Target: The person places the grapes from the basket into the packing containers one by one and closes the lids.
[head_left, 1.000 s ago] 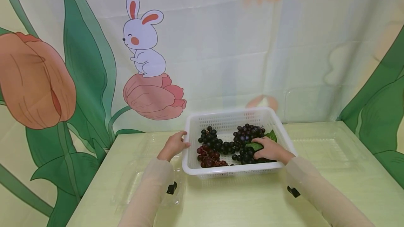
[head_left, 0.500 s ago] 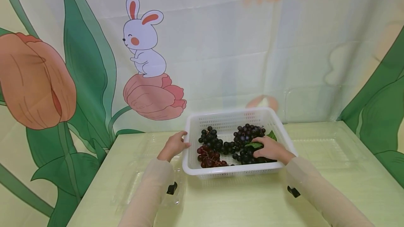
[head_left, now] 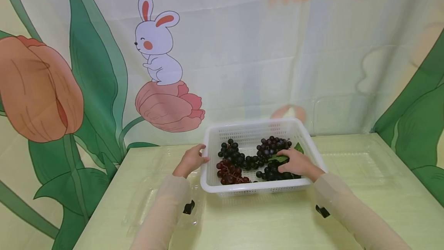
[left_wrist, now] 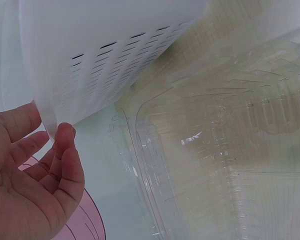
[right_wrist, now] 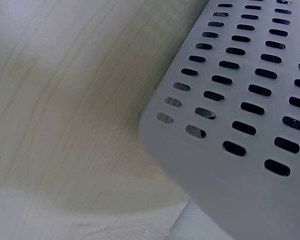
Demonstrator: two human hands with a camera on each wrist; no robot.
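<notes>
A white perforated plastic basket [head_left: 261, 189] stands on the table. My left hand [head_left: 192, 160] pinches its left rim between thumb and fingers; the left wrist view shows this hand [left_wrist: 37, 180] from close by. Reaching inside at the right, my right hand [head_left: 299, 164] holds a bunch of black grapes [head_left: 270, 174], its fingertips partly hidden among them. A green leaf [head_left: 279, 158] lies by those fingers. Also in the basket are purple grapes [head_left: 272, 146], black grapes [head_left: 239, 159] and red grapes [head_left: 230, 173]. The basket wall [right_wrist: 190, 155] hides the right hand in the right wrist view.
A clear plastic box [head_left: 195, 217] lies beneath the left forearm, and its ridged wall [left_wrist: 225, 160] shows in the left wrist view. Another clear container [head_left: 364, 159] lies right of the basket. Behind the table [head_left: 263, 227] hangs a printed cloth [head_left: 236, 49].
The black grapes under my right hand have shifted very slightly to the right, and the leaf beside them has tilted a little. My left hand and the basket have stayed in place.
</notes>
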